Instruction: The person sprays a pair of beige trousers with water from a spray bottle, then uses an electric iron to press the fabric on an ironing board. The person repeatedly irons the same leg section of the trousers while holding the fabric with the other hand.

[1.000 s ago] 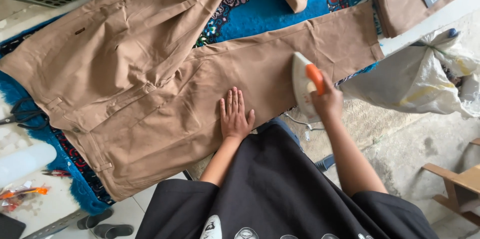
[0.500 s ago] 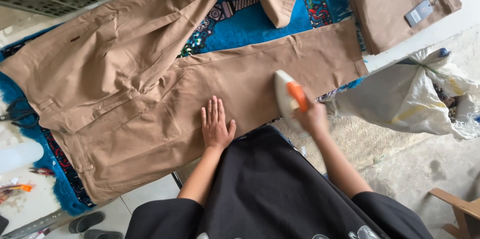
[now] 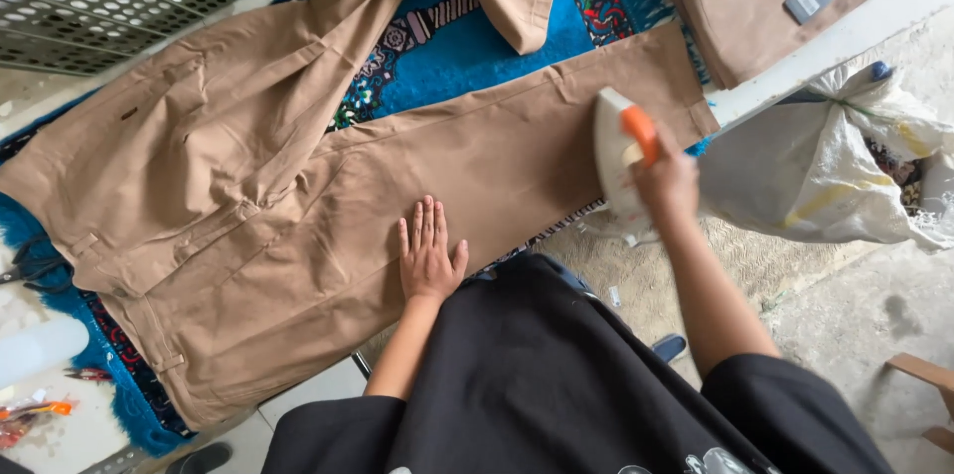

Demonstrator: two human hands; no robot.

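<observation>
ironing trousers [image 3: 298,236] with iron [image 3: 621,151]

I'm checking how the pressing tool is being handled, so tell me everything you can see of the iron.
The iron has a white body with a bright orange handle on top. It looks like plastic; its soleplate is hidden. It sits on the lower leg of the tan trousers, near the hem and the near edge of the table, nose pointing away from the person. The right hand grips its handle. The left hand lies flat on the fabric, apart from it. No cord can be made out.
</observation>
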